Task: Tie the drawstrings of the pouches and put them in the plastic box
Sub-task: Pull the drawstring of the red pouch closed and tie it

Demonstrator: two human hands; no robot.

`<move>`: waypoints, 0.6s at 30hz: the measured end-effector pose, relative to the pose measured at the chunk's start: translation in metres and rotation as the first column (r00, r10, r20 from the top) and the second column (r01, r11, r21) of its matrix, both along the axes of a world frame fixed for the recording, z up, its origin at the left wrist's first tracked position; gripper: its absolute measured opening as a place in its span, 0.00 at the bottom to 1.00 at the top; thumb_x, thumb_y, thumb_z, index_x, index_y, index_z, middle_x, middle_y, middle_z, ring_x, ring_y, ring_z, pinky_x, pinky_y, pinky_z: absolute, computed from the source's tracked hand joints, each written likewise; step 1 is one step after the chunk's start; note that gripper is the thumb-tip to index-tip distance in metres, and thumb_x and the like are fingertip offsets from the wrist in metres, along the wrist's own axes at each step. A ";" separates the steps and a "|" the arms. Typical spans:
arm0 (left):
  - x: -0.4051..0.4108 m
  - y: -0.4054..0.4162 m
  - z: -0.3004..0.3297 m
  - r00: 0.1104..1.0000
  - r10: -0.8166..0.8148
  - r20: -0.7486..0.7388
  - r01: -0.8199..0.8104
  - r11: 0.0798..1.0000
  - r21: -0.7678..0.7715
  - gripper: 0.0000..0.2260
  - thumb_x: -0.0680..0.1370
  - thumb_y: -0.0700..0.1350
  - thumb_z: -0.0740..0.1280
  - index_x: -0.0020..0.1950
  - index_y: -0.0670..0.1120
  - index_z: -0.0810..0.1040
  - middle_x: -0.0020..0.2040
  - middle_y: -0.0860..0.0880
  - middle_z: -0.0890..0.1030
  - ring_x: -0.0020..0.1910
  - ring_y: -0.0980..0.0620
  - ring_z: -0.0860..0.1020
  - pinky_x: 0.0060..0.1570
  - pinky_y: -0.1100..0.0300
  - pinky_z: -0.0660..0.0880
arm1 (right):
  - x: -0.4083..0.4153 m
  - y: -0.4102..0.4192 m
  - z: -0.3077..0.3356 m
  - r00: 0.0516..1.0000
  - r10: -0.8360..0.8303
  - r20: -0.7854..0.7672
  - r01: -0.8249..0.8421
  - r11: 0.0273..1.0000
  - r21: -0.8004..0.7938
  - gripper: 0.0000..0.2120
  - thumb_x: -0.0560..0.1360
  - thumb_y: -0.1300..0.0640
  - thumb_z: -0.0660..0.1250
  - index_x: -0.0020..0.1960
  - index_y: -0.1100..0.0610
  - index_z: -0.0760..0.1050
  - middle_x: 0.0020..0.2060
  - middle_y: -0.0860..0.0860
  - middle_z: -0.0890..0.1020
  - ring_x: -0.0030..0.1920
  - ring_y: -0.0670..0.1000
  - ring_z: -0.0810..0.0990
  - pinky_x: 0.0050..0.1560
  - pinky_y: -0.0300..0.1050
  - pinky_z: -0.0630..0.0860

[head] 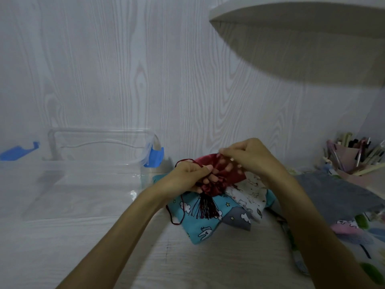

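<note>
Both hands hold one dark red satin drawstring pouch (224,174) just above the pile of pouches at the middle of the table. Curled round the gathered neck of this pouch, the left hand (188,176) grips it from the nine o'clock side, while the right hand (248,156) pinches the pouch's upper edge at about one o'clock. The pouch's long axis runs from its body at one o'clock down to its puckered mouth at seven o'clock, so the mouth points toward the person. A dark red tassel (206,207) hangs from the mouth toward six o'clock, and a thin dark red cord (175,213) loops out at eight o'clock over the cloth beneath.

Under it lies a turquoise cotton pouch printed with clouds and white animals (200,230); a white pouch with small cats (248,197) lies at four o'clock of the red one, and a grey pouch with clouds (239,219) at five o'clock. A flat grey cloth (333,192) lies farther out at three o'clock. The clear plastic box with blue latches (87,174) stands open at nine o'clock, well apart from the hands. A pink holder full of pens (350,155) stands at two o'clock by the wall.
</note>
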State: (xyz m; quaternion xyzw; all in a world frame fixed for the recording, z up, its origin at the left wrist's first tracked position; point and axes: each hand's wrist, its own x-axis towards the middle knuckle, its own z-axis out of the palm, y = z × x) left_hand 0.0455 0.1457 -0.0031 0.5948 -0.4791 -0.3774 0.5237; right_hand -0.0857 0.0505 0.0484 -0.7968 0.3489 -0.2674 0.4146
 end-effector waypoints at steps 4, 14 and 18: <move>-0.001 0.001 0.001 0.993 0.022 -0.113 -0.023 1.000 -0.016 0.11 0.78 0.47 0.65 0.41 0.43 0.82 0.36 0.54 0.82 0.35 0.59 0.77 0.32 0.72 0.73 | 0.002 -0.001 -0.001 0.907 0.167 0.386 -0.380 0.723 0.578 0.07 0.72 0.57 0.65 0.36 0.55 0.71 0.32 0.49 0.78 0.27 0.45 0.71 0.24 0.34 0.64; 0.006 0.004 0.002 0.966 0.067 -0.251 -0.074 0.997 -0.016 0.08 0.75 0.44 0.68 0.49 0.42 0.83 0.45 0.49 0.86 0.42 0.61 0.83 0.39 0.71 0.77 | -0.054 -0.054 0.001 0.849 -0.357 -0.389 0.335 0.934 -0.126 0.28 0.74 0.57 0.69 0.69 0.64 0.64 0.47 0.58 0.78 0.38 0.53 0.76 0.38 0.46 0.74; 0.005 0.005 0.002 0.970 0.055 -0.235 -0.057 0.998 -0.004 0.07 0.75 0.43 0.68 0.50 0.43 0.83 0.45 0.49 0.86 0.43 0.60 0.83 0.40 0.71 0.78 | -0.047 -0.036 0.014 0.954 -0.193 -0.229 0.105 0.932 -0.346 0.22 0.74 0.53 0.69 0.66 0.54 0.71 0.60 0.51 0.77 0.52 0.50 0.77 0.50 0.43 0.72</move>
